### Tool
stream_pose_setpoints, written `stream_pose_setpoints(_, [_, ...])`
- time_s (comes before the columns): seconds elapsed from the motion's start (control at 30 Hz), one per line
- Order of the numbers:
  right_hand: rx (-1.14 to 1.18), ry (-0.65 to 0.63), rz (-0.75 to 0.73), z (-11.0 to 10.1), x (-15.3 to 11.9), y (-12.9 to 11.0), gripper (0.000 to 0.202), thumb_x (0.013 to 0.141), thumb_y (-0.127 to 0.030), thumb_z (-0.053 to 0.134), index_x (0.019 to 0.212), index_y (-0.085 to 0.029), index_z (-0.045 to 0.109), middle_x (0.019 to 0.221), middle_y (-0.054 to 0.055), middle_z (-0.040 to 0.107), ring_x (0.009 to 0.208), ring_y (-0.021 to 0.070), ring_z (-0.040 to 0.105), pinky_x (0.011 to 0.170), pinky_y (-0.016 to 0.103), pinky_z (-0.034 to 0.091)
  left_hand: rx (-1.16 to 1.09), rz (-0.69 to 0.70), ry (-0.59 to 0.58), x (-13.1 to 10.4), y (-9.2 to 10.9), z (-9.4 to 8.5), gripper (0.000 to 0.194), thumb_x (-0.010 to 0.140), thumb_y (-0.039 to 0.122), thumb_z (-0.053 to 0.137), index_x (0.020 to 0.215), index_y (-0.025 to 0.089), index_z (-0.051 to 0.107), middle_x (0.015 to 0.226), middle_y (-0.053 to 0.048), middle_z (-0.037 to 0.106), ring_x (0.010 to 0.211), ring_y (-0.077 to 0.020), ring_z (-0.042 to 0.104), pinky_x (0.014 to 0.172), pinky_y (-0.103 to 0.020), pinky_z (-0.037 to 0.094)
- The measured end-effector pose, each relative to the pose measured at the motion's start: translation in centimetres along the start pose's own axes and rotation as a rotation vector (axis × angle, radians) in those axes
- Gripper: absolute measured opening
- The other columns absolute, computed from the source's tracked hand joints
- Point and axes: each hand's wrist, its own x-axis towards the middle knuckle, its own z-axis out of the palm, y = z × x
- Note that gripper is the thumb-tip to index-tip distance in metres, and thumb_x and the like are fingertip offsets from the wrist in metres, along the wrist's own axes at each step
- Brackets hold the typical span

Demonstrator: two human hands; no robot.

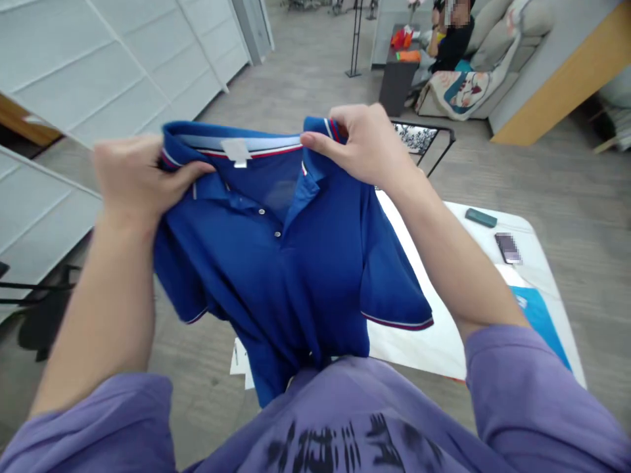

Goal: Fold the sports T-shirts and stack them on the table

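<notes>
A blue polo shirt (296, 263) hangs stretched between my two hands, its front facing me. Its collar has white and red trim, a white tag shows inside the neck, and the placket is undone with small buttons visible. My left hand (138, 174) is closed on the collar and shoulder at the left. On the other side my right hand (367, 141) pinches the collar's right end, thumb on the inner edge. The short sleeves droop on both sides, and the lower hem falls against my body, partly folded out of sight.
Behind the shirt stands a white table (517, 230) bearing a dark green case (480, 217), a phone (507, 248) and a blue item (542, 318). A black-framed chair (438, 138) is at its far side. Further off, a person (453, 43) sits by a sofa (530, 43).
</notes>
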Motion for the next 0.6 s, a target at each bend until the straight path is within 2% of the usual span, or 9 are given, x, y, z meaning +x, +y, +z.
stream_pose_setpoints(0.07, [-0.033,-0.009,0.077,6.1,2.3,9.0,0.089,0.107,-0.089,0.014,0.098,-0.013,0.061,0.109,0.004,0.066,0.131,0.0322,0.070,0.110,0.048,0.058,-0.009,0.051,-0.137,3.9,-2.1,9.6,0.080,0.101,0.083,0.060,0.091,0.004,0.062,0.106,-0.006,0.066,0.126,-0.0336,0.070,0.120,-0.055,0.043])
stream_pose_setpoints(0.17, [-0.126,-0.018,0.280,15.4,2.9,21.7,0.084,0.107,-0.091,0.034,0.114,-0.012,0.062,0.122,0.011,0.070,0.133,0.0350,0.066,0.113,0.052,0.055,-0.101,0.029,-0.274,8.3,-3.4,25.2,0.071,0.102,0.081,0.062,0.099,0.010,0.066,0.114,-0.012,0.071,0.127,-0.0345,0.068,0.119,-0.049,0.046])
stream_pose_setpoints(0.23, [-0.182,-0.045,0.466,21.0,0.4,27.9,0.079,0.106,-0.090,0.043,0.124,-0.015,0.062,0.127,0.014,0.070,0.131,0.0347,0.065,0.114,0.053,0.054,-0.174,-0.019,-0.325,9.1,-4.3,34.7,0.068,0.101,0.077,0.065,0.114,0.011,0.068,0.128,-0.016,0.070,0.134,-0.0375,0.064,0.121,-0.051,0.045])
stream_pose_setpoints(0.27, [-0.208,-0.071,0.566,23.5,-1.8,30.1,0.077,0.106,-0.088,0.046,0.129,-0.016,0.061,0.130,0.016,0.070,0.130,0.0349,0.065,0.114,0.053,0.054,-0.206,-0.055,-0.340,8.5,-5.0,38.9,0.068,0.102,0.075,0.066,0.123,0.010,0.067,0.136,-0.019,0.068,0.139,-0.0388,0.060,0.123,-0.053,0.043])
stream_pose_setpoints(0.33, [-0.252,-0.162,0.766,27.6,-7.6,32.8,0.075,0.106,-0.083,0.052,0.137,-0.015,0.059,0.136,0.019,0.069,0.128,0.0365,0.065,0.113,0.055,0.054,-0.246,-0.163,-0.369,5.6,-7.2,45.6,0.071,0.104,0.070,0.064,0.140,0.009,0.062,0.150,-0.024,0.060,0.146,-0.0406,0.053,0.126,-0.057,0.040])
stream_pose_setpoints(0.37, [-0.267,-0.223,0.862,29.2,-11.0,33.3,0.074,0.105,-0.080,0.056,0.140,-0.014,0.059,0.139,0.022,0.068,0.130,0.0377,0.065,0.114,0.056,0.054,-0.250,-0.232,-0.395,3.3,-8.5,48.0,0.070,0.106,0.067,0.061,0.146,0.009,0.060,0.153,-0.026,0.058,0.147,-0.0411,0.051,0.126,-0.058,0.039])
stream_pose_setpoints(0.43, [-0.269,-0.339,1.048,31.5,-17.6,33.6,0.068,0.106,-0.072,0.058,0.143,-0.014,0.060,0.143,0.024,0.067,0.135,0.0390,0.062,0.116,0.056,0.052,-0.231,-0.377,-0.472,-2.0,-11.5,51.0,0.066,0.109,0.060,0.057,0.151,0.009,0.058,0.156,-0.028,0.055,0.149,-0.0418,0.049,0.128,-0.060,0.037])
stream_pose_setpoints(0.53, [-0.252,-0.391,1.252,33.3,-24.8,33.7,0.064,0.106,-0.064,0.060,0.145,-0.014,0.061,0.145,0.024,0.064,0.139,0.0379,0.059,0.119,0.052,0.049,-0.168,-0.631,-0.584,-9.6,-15.8,52.3,0.060,0.108,0.050,0.056,0.150,0.006,0.058,0.155,-0.030,0.053,0.150,-0.0420,0.047,0.131,-0.059,0.035])
stream_pose_setpoints(0.6, [-0.270,-0.384,1.293,33.9,-27.1,34.3,0.057,0.103,-0.060,0.064,0.139,-0.016,0.066,0.144,0.023,0.063,0.138,0.0371,0.059,0.119,0.050,0.049,-0.143,-0.782,-0.612,-12.9,-18.0,52.3,0.056,0.107,0.045,0.057,0.148,0.006,0.059,0.153,-0.030,0.055,0.149,-0.0404,0.048,0.131,-0.057,0.035])
